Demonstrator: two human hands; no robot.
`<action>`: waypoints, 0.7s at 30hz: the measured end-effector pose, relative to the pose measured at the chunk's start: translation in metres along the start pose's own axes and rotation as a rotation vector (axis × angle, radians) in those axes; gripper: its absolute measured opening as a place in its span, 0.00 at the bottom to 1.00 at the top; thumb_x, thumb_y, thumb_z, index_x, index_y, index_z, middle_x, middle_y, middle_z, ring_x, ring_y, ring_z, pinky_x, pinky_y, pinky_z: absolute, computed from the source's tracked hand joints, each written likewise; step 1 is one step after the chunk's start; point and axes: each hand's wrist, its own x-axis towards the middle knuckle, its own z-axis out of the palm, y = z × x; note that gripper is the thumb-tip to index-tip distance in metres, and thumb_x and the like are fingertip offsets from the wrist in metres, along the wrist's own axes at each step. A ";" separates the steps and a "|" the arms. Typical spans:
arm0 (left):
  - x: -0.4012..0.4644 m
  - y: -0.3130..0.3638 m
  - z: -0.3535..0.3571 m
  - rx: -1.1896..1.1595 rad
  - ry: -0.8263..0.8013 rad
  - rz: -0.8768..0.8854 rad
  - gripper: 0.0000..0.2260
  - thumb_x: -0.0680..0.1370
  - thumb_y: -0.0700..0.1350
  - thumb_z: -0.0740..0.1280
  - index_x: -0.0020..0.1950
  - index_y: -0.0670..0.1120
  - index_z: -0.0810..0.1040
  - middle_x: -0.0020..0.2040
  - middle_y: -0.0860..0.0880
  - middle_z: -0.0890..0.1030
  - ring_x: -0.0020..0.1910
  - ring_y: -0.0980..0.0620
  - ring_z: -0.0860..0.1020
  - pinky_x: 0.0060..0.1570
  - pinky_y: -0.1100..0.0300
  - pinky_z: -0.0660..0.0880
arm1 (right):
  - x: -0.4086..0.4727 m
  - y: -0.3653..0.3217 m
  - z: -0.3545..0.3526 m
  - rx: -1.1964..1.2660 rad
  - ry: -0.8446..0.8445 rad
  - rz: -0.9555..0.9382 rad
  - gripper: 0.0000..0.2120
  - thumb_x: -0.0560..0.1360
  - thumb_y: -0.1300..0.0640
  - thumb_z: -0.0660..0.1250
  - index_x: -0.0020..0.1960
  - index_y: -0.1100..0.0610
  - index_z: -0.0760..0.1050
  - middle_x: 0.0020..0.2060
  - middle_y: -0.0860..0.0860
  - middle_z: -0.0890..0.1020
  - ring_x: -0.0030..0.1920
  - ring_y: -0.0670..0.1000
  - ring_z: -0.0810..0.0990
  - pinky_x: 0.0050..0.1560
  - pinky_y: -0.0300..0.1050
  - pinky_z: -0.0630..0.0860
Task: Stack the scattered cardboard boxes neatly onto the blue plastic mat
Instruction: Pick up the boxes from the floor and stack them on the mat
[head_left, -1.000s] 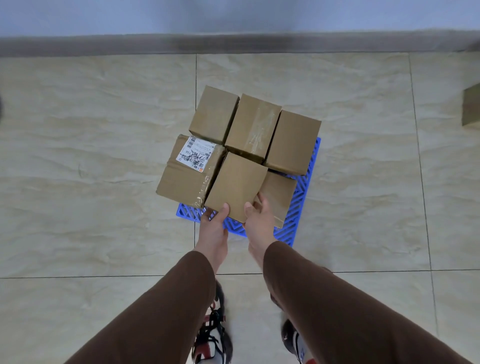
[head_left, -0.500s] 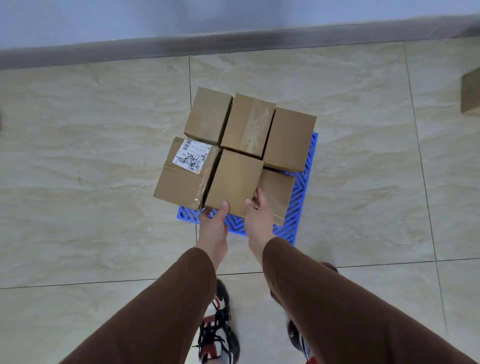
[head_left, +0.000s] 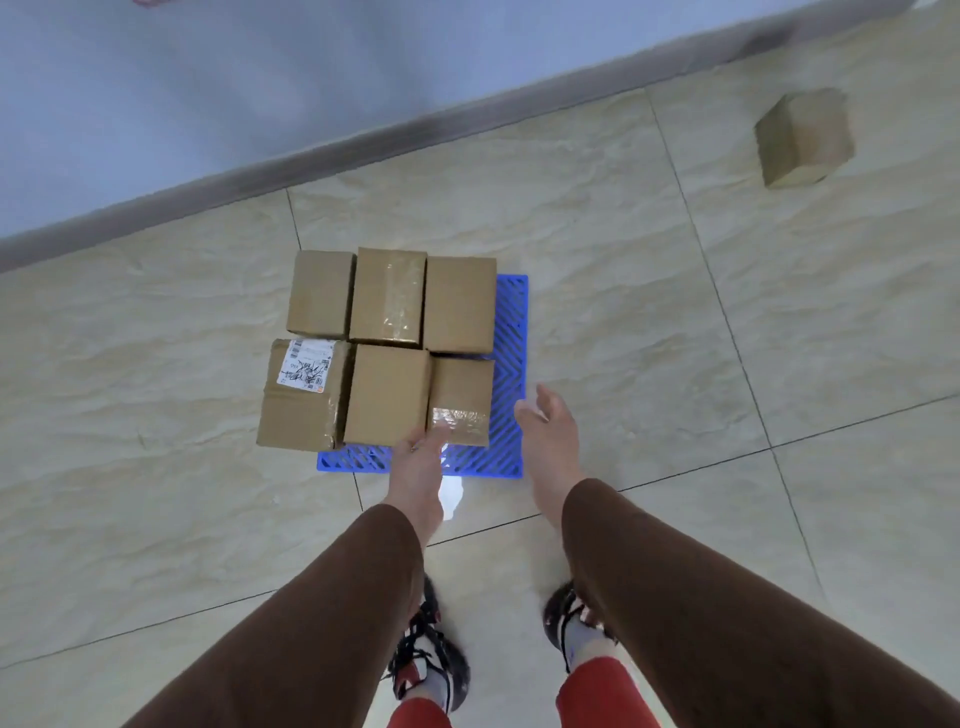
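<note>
Several brown cardboard boxes sit packed in two rows on the blue plastic mat (head_left: 511, 332). The front row holds a labelled box (head_left: 304, 395), a plain middle box (head_left: 387, 395) and a lower taped box (head_left: 461, 397). My left hand (head_left: 418, 467) reaches to the front edge of the middle box, its fingertips touching the near corner of the taped box. My right hand (head_left: 548, 431) hovers open over the mat's right front part, off the boxes, holding nothing. One more loose box (head_left: 802, 136) lies on the floor far to the right.
The floor is pale stone tile (head_left: 649, 312). A grey skirting board (head_left: 363, 150) and blue-grey wall run along the back. My two shoes (head_left: 431, 660) stand on the tile just behind the mat.
My right hand has let go of the middle box and swung out to the right. The view has turned, bringing the loose box on the right further into sight.
</note>
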 end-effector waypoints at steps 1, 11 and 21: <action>-0.009 0.007 0.019 0.020 -0.006 0.009 0.22 0.77 0.52 0.72 0.68 0.48 0.74 0.60 0.50 0.77 0.56 0.54 0.76 0.59 0.55 0.68 | 0.002 -0.011 -0.019 0.002 0.024 -0.015 0.26 0.81 0.60 0.65 0.77 0.55 0.65 0.74 0.51 0.70 0.64 0.44 0.71 0.64 0.40 0.66; -0.089 0.062 0.232 0.282 -0.177 0.216 0.19 0.79 0.52 0.70 0.67 0.45 0.75 0.65 0.48 0.78 0.64 0.50 0.73 0.66 0.53 0.67 | 0.036 -0.121 -0.207 0.032 0.157 -0.079 0.26 0.79 0.52 0.66 0.75 0.51 0.68 0.72 0.47 0.72 0.63 0.43 0.70 0.61 0.42 0.65; -0.095 0.098 0.368 0.393 -0.209 0.253 0.18 0.79 0.50 0.70 0.67 0.45 0.76 0.64 0.47 0.78 0.65 0.48 0.74 0.61 0.58 0.67 | 0.100 -0.204 -0.299 0.100 0.190 -0.050 0.25 0.79 0.49 0.66 0.74 0.50 0.69 0.72 0.47 0.73 0.65 0.46 0.71 0.61 0.44 0.66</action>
